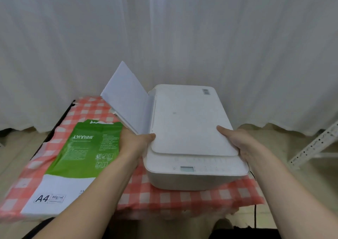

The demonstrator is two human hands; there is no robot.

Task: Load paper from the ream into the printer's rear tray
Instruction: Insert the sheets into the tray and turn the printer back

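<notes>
A white printer [184,118] stands on the checked tablecloth, with its control panel facing me. A stack of white paper [128,97] leans in its rear tray, which points to the left. My left hand [136,144] grips the printer's left side just below the paper, thumb on the lid. My right hand [236,143] grips the printer's right side, thumb on the lid too. The green and white A4 ream [73,165] lies flat to the left of the printer, beside my left forearm.
The red and white tablecloth [182,198] covers a small table whose dark left edge [56,123] shows. A white curtain hangs close behind. A black cable [255,211] drops off the right side. A white perforated metal rack [314,145] stands on the floor at right.
</notes>
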